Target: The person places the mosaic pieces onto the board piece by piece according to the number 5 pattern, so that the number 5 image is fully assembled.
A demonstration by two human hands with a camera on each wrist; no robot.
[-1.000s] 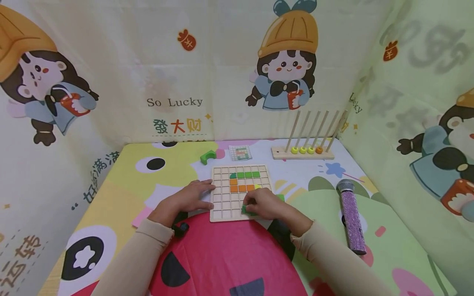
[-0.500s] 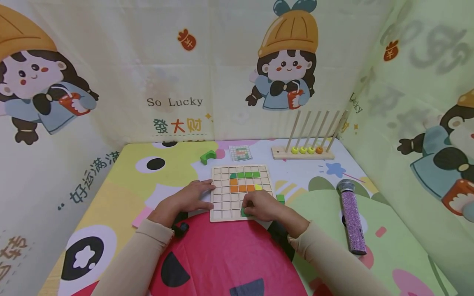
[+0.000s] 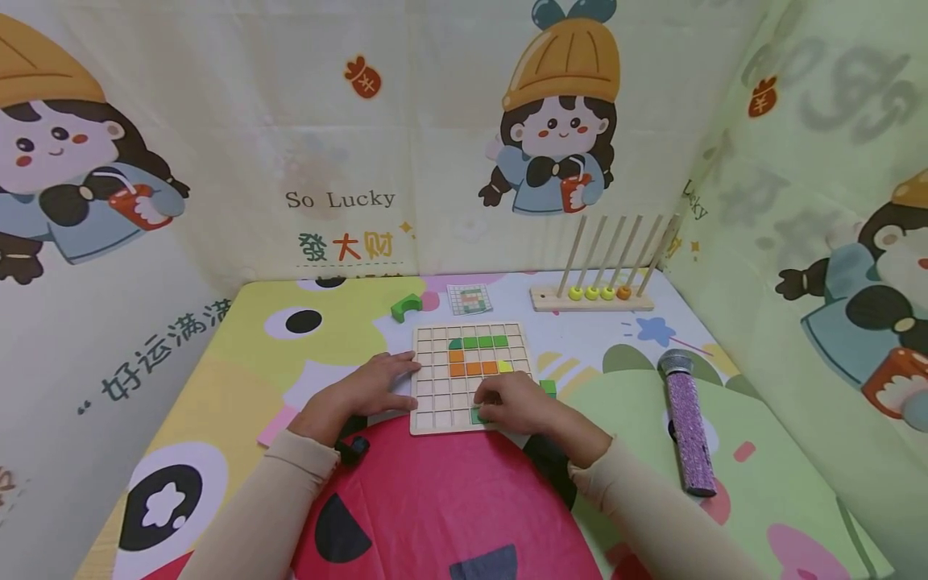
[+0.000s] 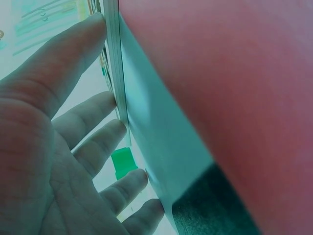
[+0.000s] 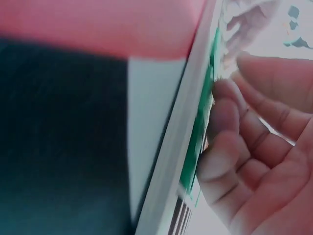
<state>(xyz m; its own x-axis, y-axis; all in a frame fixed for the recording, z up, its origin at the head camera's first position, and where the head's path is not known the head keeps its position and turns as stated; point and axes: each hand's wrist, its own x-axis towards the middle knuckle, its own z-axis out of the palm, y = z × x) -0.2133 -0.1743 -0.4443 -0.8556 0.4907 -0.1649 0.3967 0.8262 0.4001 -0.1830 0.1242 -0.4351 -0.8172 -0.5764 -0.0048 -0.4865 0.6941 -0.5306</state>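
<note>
A wooden grid board [image 3: 433, 396] lies flat on the table, with green, orange and yellow tiles in some squares. My left hand [image 3: 374, 384] rests against its left edge, thumb and fingers extended and spread; the left wrist view shows the fingertips along that edge. Over the lower right of the board, my right hand [image 3: 518, 403] has its fingers curled down at a green tile [image 3: 478, 416]. In the right wrist view, several green tiles [image 5: 193, 154] lie along the near edge under the curled fingertips; the hand hides part of this row in the head view.
A green block [image 3: 548, 388] is right of the board and a green arch block [image 3: 407, 307] behind it. A pattern card [image 3: 470, 299], a peg stand with beads [image 3: 592, 300] and a glittery purple microphone [image 3: 689, 427] are also on the table.
My right hand has shifted slightly, uncovering more of the yellow tile and the green block on the right. The left hand stays at the board's edge.
</note>
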